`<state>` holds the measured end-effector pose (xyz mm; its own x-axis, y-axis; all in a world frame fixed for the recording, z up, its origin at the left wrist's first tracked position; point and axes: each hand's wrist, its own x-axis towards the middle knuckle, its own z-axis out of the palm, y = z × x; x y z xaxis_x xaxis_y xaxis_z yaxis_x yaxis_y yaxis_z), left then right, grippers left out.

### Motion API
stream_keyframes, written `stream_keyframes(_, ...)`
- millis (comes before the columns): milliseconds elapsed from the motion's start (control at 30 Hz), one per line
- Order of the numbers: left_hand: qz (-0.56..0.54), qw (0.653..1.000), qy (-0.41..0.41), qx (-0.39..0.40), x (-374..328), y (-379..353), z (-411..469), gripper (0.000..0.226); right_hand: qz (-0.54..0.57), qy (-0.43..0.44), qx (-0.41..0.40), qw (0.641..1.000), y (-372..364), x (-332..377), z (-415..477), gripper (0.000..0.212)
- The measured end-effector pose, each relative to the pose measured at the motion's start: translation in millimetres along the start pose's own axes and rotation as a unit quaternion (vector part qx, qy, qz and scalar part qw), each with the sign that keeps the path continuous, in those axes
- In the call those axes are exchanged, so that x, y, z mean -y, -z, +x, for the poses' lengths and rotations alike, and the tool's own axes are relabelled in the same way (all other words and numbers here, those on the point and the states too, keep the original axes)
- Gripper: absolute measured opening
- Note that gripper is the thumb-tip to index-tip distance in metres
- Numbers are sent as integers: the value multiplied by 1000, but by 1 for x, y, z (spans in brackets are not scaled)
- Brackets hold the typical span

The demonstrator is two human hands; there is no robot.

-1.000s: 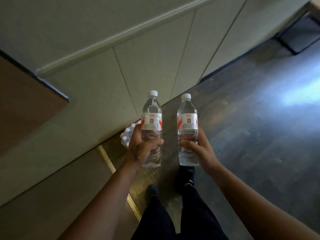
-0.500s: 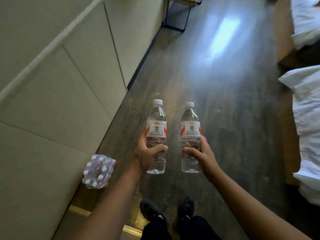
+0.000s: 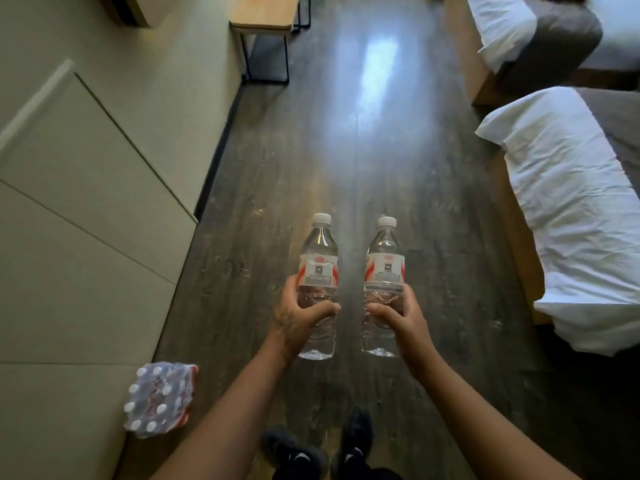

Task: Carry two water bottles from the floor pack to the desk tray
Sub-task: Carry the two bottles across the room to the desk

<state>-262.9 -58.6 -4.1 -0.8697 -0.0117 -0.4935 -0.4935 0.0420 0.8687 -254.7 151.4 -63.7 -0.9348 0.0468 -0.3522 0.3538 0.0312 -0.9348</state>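
Observation:
Two clear water bottles with white caps and red-and-white labels are held upright side by side above the dark wood floor. My left hand [image 3: 300, 317] grips the lower body of the left bottle [image 3: 318, 268]. The right bottle [image 3: 384, 268] is gripped the same way by my right hand [image 3: 398, 315]. The shrink-wrapped floor pack [image 3: 159, 398] of several bottles lies against the wall at lower left, behind my left forearm. A wooden desk [image 3: 265, 10] on black metal legs stands far ahead by the left wall; no tray is visible.
A pale panelled wall [image 3: 86, 202] runs along the left. Two beds with white bedding [image 3: 568, 209] line the right side. The dark floor corridor [image 3: 363, 150] between wall and beds leads to the desk. My black shoes [image 3: 322, 448] are at the bottom.
The view has swung from the wall to face down the room. The desk and beds have come into sight, and the pack now lies behind at lower left. Both bottles stay held upright.

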Motion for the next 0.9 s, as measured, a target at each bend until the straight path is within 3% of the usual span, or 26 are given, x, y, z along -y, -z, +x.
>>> stream_keyframes(400,34,999,-1,-16,-25,-71,11,101,30,-10,21,999,61,14,24,97)
stream_keyframes(633,44,999,-6,6,-42,-58,47,99,21,-7,4,1000,45,31,54,82)
stream_keyframes(800,31,999,-5,24,-54,-31,77,98,20,-4,-7,1000,21,45,75,82)
stream_keyframes(900,24,999,0,35,-58,-13,98,84,33,-3,-15,999,6,51,87,90)
